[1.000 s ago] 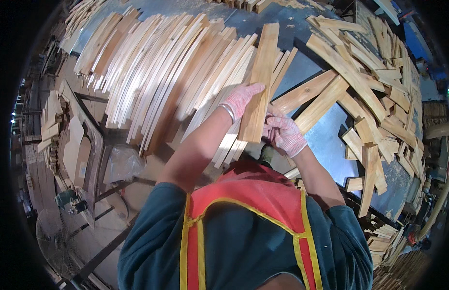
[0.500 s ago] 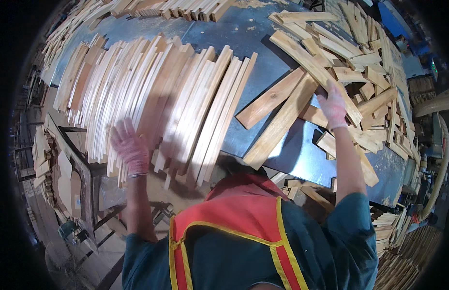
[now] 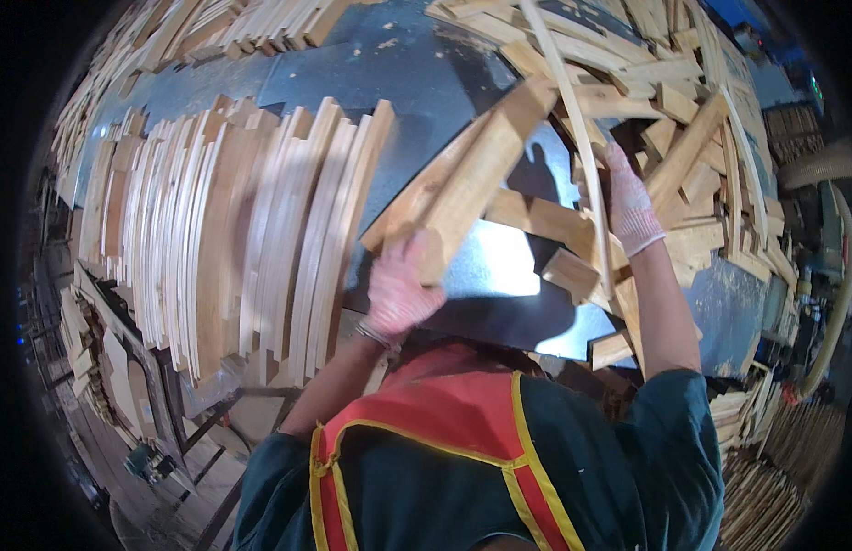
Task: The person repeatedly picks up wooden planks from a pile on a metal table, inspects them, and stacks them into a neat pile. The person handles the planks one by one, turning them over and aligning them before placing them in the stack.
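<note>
My left hand (image 3: 403, 286), in a pale pink knit glove, is closed round the near end of a broad wooden board (image 3: 488, 165) that slants away to the right. Beneath that board's left side lies a second one (image 3: 403, 213). In the same kind of glove, my right hand (image 3: 631, 200) grips a long wooden strip (image 3: 576, 124) turned on its narrow edge, raised over the loose pieces. The fingers of this hand are partly hidden behind the strip. To the left of my left hand stands a row of boards on edge (image 3: 219, 239), packed side by side.
A jumbled heap of wooden pieces (image 3: 688, 174) covers the right of the dark metal table (image 3: 398, 69). More boards (image 3: 270, 28) line the far edge. A pale flexible hose (image 3: 844, 294) curves at the far right. A dark frame (image 3: 151, 367) stands below the row at left.
My left hand has left the row of boards and moved right onto the broad board. My right hand has lifted the long strip and tipped it on edge. The view has shifted right.
</note>
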Tool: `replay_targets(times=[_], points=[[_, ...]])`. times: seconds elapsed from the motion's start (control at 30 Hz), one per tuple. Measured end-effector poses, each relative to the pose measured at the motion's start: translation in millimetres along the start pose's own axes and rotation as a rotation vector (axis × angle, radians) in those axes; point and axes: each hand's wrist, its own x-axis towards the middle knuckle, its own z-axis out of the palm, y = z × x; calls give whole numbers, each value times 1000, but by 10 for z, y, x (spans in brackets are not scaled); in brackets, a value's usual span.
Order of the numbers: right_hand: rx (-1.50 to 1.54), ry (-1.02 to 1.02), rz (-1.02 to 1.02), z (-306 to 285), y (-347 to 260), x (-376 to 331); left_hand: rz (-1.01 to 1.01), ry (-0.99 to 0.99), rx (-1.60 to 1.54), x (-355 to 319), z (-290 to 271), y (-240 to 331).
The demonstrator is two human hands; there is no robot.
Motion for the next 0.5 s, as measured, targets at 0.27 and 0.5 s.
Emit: replay_targets(times=[0.27, 0.5], points=[[457, 84, -77, 111, 634, -50, -195, -146, 376, 693, -64, -302], [476, -222, 170, 1103, 1905, -820, -498, -284, -961, -937, -346, -727]])
